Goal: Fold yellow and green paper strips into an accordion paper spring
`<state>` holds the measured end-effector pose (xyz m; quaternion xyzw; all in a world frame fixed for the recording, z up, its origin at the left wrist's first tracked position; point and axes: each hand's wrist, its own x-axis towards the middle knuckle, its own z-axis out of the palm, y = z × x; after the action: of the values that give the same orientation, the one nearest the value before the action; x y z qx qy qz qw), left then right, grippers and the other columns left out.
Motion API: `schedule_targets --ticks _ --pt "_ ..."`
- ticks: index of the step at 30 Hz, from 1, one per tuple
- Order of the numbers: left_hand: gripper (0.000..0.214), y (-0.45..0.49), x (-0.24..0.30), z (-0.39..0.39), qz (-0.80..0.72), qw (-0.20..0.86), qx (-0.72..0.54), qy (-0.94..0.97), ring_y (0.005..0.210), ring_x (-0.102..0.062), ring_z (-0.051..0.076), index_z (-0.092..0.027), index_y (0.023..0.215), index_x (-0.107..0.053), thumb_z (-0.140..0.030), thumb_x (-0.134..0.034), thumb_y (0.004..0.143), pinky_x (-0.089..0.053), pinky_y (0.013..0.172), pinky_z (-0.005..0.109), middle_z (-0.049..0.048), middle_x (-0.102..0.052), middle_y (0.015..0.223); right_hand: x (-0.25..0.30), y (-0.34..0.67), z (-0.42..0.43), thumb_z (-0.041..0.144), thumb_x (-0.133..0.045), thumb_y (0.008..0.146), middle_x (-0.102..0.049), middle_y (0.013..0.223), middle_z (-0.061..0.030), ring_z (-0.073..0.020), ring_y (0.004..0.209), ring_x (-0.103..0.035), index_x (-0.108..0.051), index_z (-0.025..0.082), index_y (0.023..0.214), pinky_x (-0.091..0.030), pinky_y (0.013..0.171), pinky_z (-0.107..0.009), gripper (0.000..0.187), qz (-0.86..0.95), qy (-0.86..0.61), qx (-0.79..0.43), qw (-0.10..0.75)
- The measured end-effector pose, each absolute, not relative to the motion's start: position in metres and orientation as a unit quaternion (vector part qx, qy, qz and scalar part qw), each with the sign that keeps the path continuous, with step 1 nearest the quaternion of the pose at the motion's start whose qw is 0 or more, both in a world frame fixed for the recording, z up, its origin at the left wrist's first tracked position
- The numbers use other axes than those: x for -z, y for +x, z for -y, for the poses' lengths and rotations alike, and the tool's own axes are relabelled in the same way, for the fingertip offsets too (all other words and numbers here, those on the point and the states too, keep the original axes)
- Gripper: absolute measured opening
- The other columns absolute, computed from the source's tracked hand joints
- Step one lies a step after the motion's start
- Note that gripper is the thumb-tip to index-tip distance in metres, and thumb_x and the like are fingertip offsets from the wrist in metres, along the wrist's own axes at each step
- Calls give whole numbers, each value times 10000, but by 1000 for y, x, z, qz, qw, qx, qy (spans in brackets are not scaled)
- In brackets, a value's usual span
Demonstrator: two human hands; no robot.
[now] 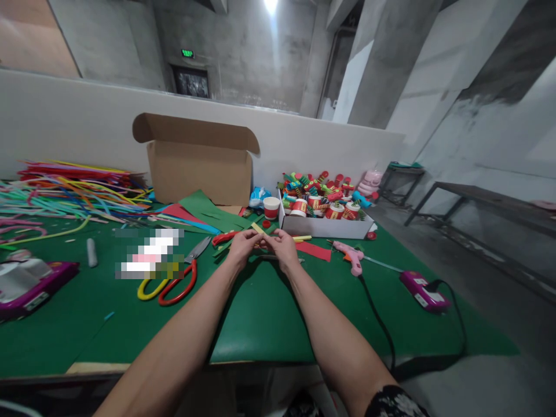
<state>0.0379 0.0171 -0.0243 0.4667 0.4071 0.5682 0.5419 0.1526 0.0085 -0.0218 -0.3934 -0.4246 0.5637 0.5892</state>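
My left hand [244, 248] and my right hand [282, 249] meet over the green table, fingers pinched together. Between their fingertips is a thin yellow strip [257, 228], apparently paper, slanting up to the left. A green strip [272, 228] shows beside it near my right fingers; which hand grips it is hard to tell. Just beyond the fingertips lies a small red round piece [266, 223]. Red-handled scissors [223, 238] rest left of my left hand, partly over green scraps. A red paper strip [313, 251] lies right of my right hand.
Large scissors [191, 269] lie left. A pink glue gun [350, 256] is corded to a purple power strip [423, 291] at right. Behind stand a paper cup [271, 208], a white box [325, 226] of colourful crafts and a cardboard box [200, 174]. Pipe cleaners [78, 194] pile up left.
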Motion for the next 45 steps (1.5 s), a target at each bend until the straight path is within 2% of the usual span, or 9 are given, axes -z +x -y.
schedule_targets --ticks 6,13,17,23,26,29,33,39,45 --pt "349 39 21 -16 -411 543 -578 450 508 -519 104 -131 591 -618 -424 -775 484 -365 518 226 9 -598 539 18 154 -6 363 -799 490 -612 536 65 -153 595 -665 -497 198 717 -559 658 -294 413 449 -381 -561 582" --pt "305 37 20 -16 -399 562 -576 439 507 -517 108 -137 565 -609 -375 -772 467 -361 517 229 12 -596 537 17 155 -5 344 -796 498 -622 560 54 -157 614 -662 -518 198 742 -552 672 -304 398 456 -388 -560 573" --pt "322 38 19 -15 -400 542 -581 457 502 -517 111 -143 572 -609 -411 -762 480 -371 521 235 15 -604 542 19 156 -6 322 -802 489 -621 568 53 -153 607 -658 -513 199 746 -545 667 -293 406 442 -394 -565 575" --pt "358 36 22 -17 -424 499 -575 490 503 -514 120 -143 588 -604 -459 -748 504 -381 523 240 9 -591 538 15 161 -7 263 -786 516 -644 623 32 -106 585 -635 -557 175 753 -522 655 -243 341 421 -410 -611 531" --pt "359 34 24 -19 -435 483 -569 504 512 -514 124 -144 590 -609 -466 -746 513 -375 519 238 7 -586 539 13 163 -5 282 -765 547 -630 610 35 -88 581 -619 -579 161 700 -517 658 -230 269 424 -404 -611 533" --pt "349 34 24 -19 -434 478 -562 517 515 -511 124 -144 594 -624 -457 -753 510 -372 522 240 8 -591 542 13 163 -6 277 -776 521 -614 577 41 -85 553 -600 -587 154 650 -518 635 -228 260 432 -403 -596 544" --pt "370 35 21 -16 -424 496 -562 509 493 -480 108 -138 623 -646 -469 -757 501 -356 519 241 4 -586 536 15 162 -8 252 -789 486 -646 600 27 -97 538 -602 -617 153 679 -526 629 -247 277 425 -410 -587 554" --pt "427 37 17 -13 -394 561 -564 461 515 -498 99 -132 706 -653 -476 -780 486 -361 526 230 15 -616 589 15 159 -7 243 -752 555 -657 595 19 -112 554 -620 -632 165 701 -535 648 -263 205 401 -402 -582 582" --pt "420 37 20 -15 -404 552 -558 469 522 -513 105 -133 658 -646 -472 -791 458 -367 535 233 17 -619 585 10 160 -2 249 -767 544 -649 591 22 -113 571 -625 -622 163 702 -535 660 -265 230 406 -399 -613 548"
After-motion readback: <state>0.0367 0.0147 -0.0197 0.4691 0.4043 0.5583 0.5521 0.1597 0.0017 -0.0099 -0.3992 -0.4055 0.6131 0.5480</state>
